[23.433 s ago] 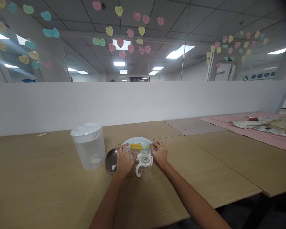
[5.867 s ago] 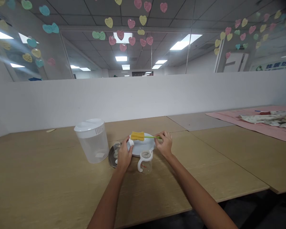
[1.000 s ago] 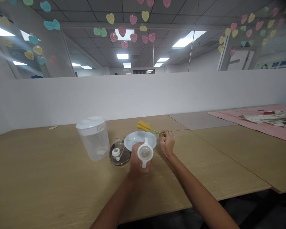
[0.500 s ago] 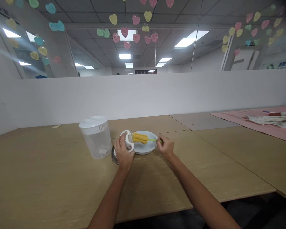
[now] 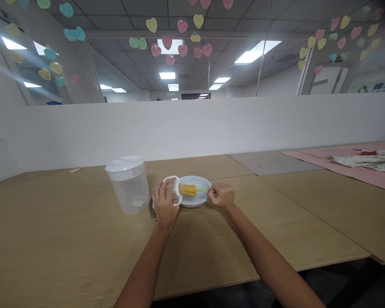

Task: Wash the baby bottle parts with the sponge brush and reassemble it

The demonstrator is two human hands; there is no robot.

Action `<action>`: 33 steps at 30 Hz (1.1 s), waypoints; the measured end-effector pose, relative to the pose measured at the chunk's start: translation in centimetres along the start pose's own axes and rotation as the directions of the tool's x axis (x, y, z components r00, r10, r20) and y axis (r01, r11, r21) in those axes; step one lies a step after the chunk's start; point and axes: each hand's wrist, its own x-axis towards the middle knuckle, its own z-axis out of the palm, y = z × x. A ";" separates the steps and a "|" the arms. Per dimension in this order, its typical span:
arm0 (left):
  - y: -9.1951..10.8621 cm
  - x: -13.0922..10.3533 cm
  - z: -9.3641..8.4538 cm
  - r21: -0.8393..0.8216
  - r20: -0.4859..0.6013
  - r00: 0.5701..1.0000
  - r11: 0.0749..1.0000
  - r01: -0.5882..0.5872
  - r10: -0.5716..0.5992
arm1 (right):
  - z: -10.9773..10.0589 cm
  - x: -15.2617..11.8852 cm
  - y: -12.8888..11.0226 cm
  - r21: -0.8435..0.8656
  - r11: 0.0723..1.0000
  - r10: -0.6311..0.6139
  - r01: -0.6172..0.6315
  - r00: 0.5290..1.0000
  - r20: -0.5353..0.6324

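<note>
- Head view: left hand (image 5: 165, 203) is gripping the bottle (image 5: 177, 191) sideways.
- Right hand (image 5: 222, 195) is clutching the brush (image 5: 202, 190); its sponge (image 5: 189, 191) is sitting partly inside the bottle, over the bowl (image 5: 195, 204).
- Lidded bucket (image 5: 128, 188) is standing left.

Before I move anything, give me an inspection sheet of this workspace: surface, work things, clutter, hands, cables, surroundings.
Surface: wood-coloured table, seams visible.
Work things: two-handled bottle held sideways, mouth toward the right hand; yellow sponge brush at its mouth, seemingly partly inside; white dish behind them in this view.
Clutter: lidded bucket left of the dish; dark tray, mostly hidden; pink cloth at far right, bearing items too unclear to name.
Hands: left hand holds the bottle; right hand grips the brush's green stick.
Cables: nothing seen.
Surroundings: white wall, glass above it with heart-shaped notes.
</note>
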 end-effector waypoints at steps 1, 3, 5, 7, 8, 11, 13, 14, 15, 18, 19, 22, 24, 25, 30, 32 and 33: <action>0.0 0.0 0.0 0.007 0.012 1.000 1.000 -0.008 0.008 | 0.0 0.0 -0.1 -0.009 1.000 -0.004 0.004 1.000 -0.005; 0.2 -0.1 0.0 0.018 0.036 0.999 0.999 -0.028 0.027 | -0.2 0.1 -0.3 -0.016 1.000 -0.023 0.023 1.000 -0.017; 0.5 -0.2 0.0 0.026 0.062 0.997 0.998 -0.052 0.050 | -0.4 0.2 -0.6 -0.013 0.999 -0.054 0.053 0.998 -0.041; 0.9 -0.4 0.1 0.026 0.086 0.993 0.997 -0.079 0.077 | -0.6 0.2 -1.1 -0.004 0.996 -0.094 0.094 0.993 -0.078; 1.1 -0.4 0.1 0.021 0.099 0.990 0.995 -0.099 0.097 | -0.7 0.2 -1.4 0.003 0.993 -0.119 0.120 0.988 -0.095; 1.6 -0.6 0.1 0.016 0.127 0.981 0.989 -0.149 0.145 | -0.7 0.1 -2.2 0.028 0.983 -0.178 0.183 0.977 -0.119; 1.6 -0.4 0.0 0.036 0.132 0.979 0.987 -0.158 0.152 | -0.6 0.1 -2.4 0.041 0.984 -0.169 0.175 0.978 -0.124; 1.5 -0.3 -0.1 0.052 0.130 0.981 0.987 -0.151 0.143 | -0.5 0.1 -2.3 0.046 0.987 -0.147 0.154 0.981 -0.128; 1.3 -0.2 -0.1 0.069 0.130 0.983 0.988 -0.138 0.129 | -0.4 0.1 -2.0 0.049 0.991 -0.118 0.125 0.984 -0.133; 0.3 0.2 -0.4 0.125 0.142 0.988 0.989 -0.078 0.060 | -0.1 0.1 -0.9 0.047 0.999 -0.015 0.020 0.994 -0.112; 0.0 0.3 -0.4 0.139 0.153 0.987 0.988 -0.061 0.039 | 0.0 0.0 -0.5 0.043 0.999 0.018 -0.014 0.996 -0.087; -0.7 0.5 -0.4 0.153 0.182 0.983 0.988 -0.011 -0.017 | 0.3 -0.3 0.5 0.035 0.993 0.115 -0.116 0.993 0.019; -0.9 0.5 -0.3 0.156 0.185 0.980 0.987 0.039 -0.068 | 0.6 -0.4 0.9 0.029 0.977 0.207 -0.210 0.974 0.086; -0.9 0.5 -0.3 0.160 0.183 0.978 0.985 0.068 -0.097 | 0.8 -0.5 1.0 0.020 0.963 0.265 -0.270 0.957 0.118; -0.3 0.7 -0.5 0.088 0.096 0.965 0.967 0.238 -0.246 | 2.0 -0.3 2.0 -0.096 0.793 0.600 -0.601 0.745 0.293; 0.1 0.8 -0.6 -0.007 0.036 0.961 0.962 0.275 -0.274 | 2.4 -0.4 2.6 -0.169 0.700 0.696 -0.694 0.611 0.377; 0.3 0.7 -0.7 -0.053 0.015 0.963 0.962 0.269 -0.269 | 2.7 -0.5 2.9 -0.201 0.667 0.722 -0.717 0.556 0.412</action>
